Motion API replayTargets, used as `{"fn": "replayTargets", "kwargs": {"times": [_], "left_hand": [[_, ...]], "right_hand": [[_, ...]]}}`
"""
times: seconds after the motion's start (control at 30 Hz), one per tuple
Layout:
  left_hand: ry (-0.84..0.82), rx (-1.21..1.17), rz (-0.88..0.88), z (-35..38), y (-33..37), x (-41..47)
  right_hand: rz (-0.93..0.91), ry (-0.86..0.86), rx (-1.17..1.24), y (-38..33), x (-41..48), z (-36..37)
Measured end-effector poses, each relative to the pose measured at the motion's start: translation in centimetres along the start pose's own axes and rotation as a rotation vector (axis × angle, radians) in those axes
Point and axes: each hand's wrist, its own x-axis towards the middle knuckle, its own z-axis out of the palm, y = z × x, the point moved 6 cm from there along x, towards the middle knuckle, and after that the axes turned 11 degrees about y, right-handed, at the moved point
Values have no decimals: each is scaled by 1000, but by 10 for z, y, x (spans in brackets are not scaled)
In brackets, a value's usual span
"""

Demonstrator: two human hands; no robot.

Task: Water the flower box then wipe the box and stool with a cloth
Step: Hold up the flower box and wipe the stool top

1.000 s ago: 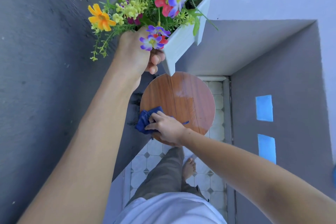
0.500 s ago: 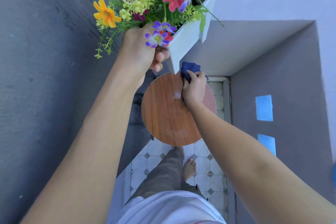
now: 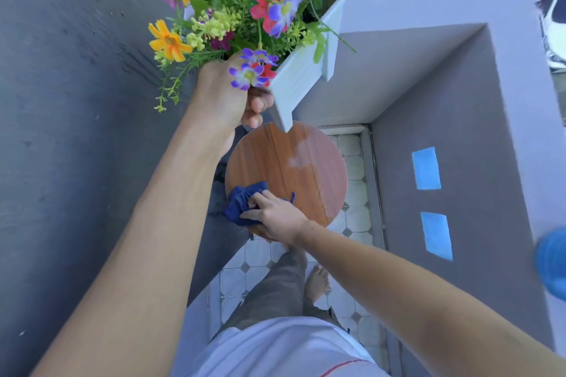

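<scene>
A white flower box (image 3: 301, 75) full of colourful flowers is lifted off the stool, held up at its near end by my left hand (image 3: 225, 95). Below it stands a round wooden stool (image 3: 306, 168) with a pale wet patch near its far right. My right hand (image 3: 272, 214) presses a dark blue cloth (image 3: 240, 202) flat on the stool's near left edge.
A dark grey wall (image 3: 76, 131) runs along the left. A lilac ledge and wall (image 3: 459, 101) with two blue tape patches (image 3: 426, 168) enclose the right. Tiled floor (image 3: 352, 217) lies under the stool, with my leg and bare foot (image 3: 317, 281). A blue object (image 3: 551, 260) shows at the right edge.
My right hand swept the cloth from the stool's near left to its far side under the box, then back to the near left edge. The flower box stays lifted.
</scene>
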Motion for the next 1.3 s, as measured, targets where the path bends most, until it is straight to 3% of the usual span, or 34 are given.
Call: {"fn": "replayTargets", "kwargs": {"times": [0.1,0.23,0.33,0.5,0.67,0.87,1.1,1.3], "left_hand": [[-31,16,4,5,-4,-7],[-51,2,-12,10,-8,-13],[-75,-13,-18,14,-10,-18],[-97,-12,-18,17,-13,-20],[-95,-13,-24,15,-15,-20],[-94,-68,-29,12,-12,-22],[-58,-65,-23,14,-13,-26],[-39,-15,-61,25,-41,-38]], "right_hand": [[133,77,-53,42,6,-41],[706,516,-70,116,-22,-103],[901,668,-76,121,-43,-109],[782,591,-94,58,-31,-58],[593,382,50,-28,-27,14],[499,296,70,-16,-61,6],[764,473,-48,70,-107,-67],[993,596,98,92,-135,-104]]}}
